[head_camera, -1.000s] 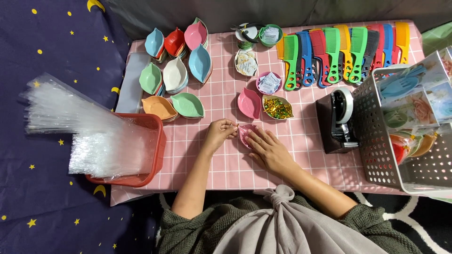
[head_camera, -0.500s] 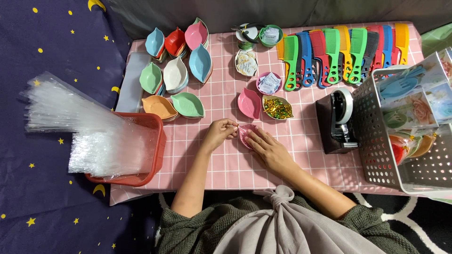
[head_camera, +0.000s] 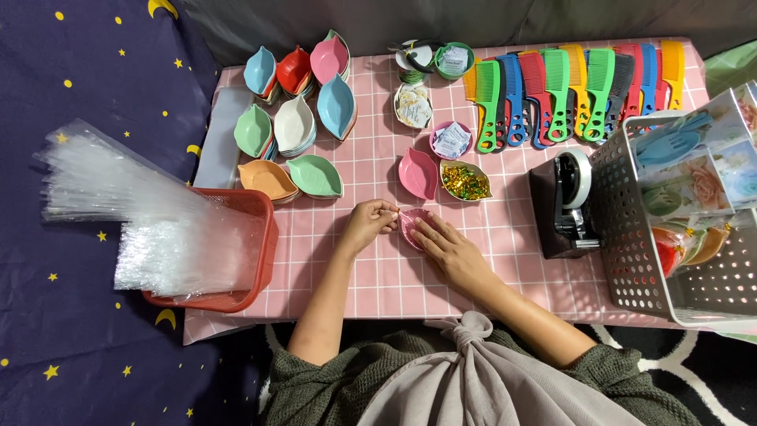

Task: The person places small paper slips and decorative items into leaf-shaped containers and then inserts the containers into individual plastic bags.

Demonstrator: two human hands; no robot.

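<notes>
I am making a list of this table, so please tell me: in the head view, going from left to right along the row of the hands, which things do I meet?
Red plastic basket of clear bags → left hand → small pink leaf-shaped dish → right hand → black tape dispenser → white perforated basket.

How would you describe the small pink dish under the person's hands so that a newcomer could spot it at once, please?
On the pink checked tablecloth, look at the near middle, just below the leaf-shaped pink dish and the dish of gold wrapped sweets. The small pink leaf dish lies there. Unlike its neighbours, it sits between the left hand and right hand, which touch it.
</notes>
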